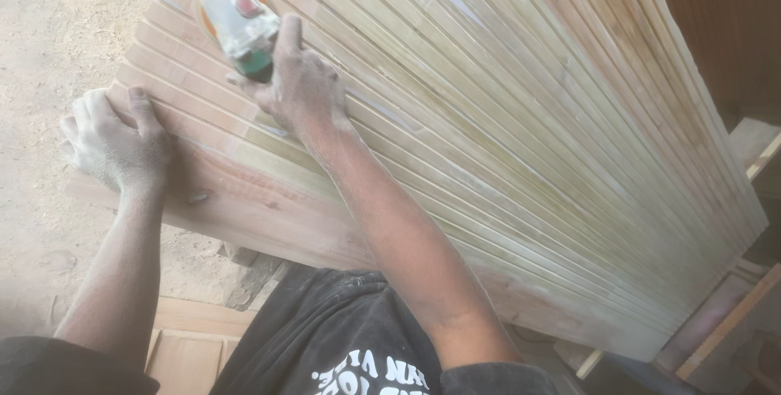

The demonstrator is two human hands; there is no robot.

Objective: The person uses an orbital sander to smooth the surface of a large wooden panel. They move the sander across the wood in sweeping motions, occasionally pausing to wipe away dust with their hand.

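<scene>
Head camera shows the right hand (303,86) with fingers curled around a dusty orbital sander (240,27) on the grooved wooden panel (521,135), while left-hand (118,141) fingers clutch the panel's corner edge.

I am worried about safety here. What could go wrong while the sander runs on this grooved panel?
1. The sander sits near the panel edge; it could slip off.
2. The left hand grips that edge close to the sander and could be hit.
3. Dust coats both hands, so the right hand may lose grip.
</scene>
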